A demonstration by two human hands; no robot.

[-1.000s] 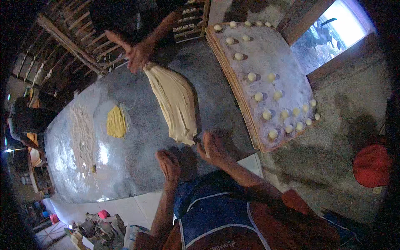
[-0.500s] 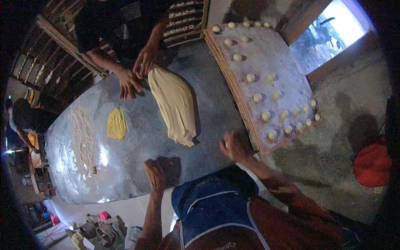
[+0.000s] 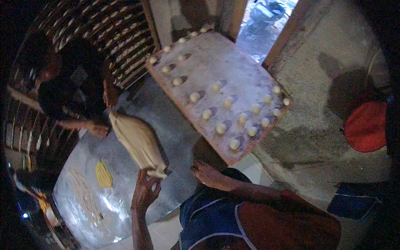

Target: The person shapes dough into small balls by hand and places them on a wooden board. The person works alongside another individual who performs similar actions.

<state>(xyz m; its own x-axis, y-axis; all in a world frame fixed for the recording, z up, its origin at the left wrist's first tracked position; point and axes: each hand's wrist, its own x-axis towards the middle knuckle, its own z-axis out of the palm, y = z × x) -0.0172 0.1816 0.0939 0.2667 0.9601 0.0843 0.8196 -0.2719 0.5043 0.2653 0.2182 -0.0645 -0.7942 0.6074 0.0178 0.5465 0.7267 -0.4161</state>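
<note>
A long, pale slab of dough [image 3: 139, 141] lies on the metal-topped table, its near end tapering towards me. My left hand [image 3: 144, 191] is at that near end, thumb and fingers bent together around the edge of the dough. To the right, my right hand [image 3: 207, 174] hovers by the table's near edge, just below the board's corner. Its fingers are curled in, and what they hold, if anything, is hidden. Small round dough balls [image 3: 221, 128] sit scattered on a floured wooden board [image 3: 246, 71] beside the slab.
Across the table, a co-worker in dark clothes has one hand [image 3: 98, 129] beside the slab's far end. A flat yellow lump [image 3: 103, 174] and a pale smear lie on the metal tabletop [image 3: 125, 200]. Racks [image 3: 125, 37] stand behind; a red round object [image 3: 366, 126] is far right.
My left hand has come up to the dough's near end. The right hand stays curled by the board's corner. My view has swung right, and the co-worker's hands have drawn apart.
</note>
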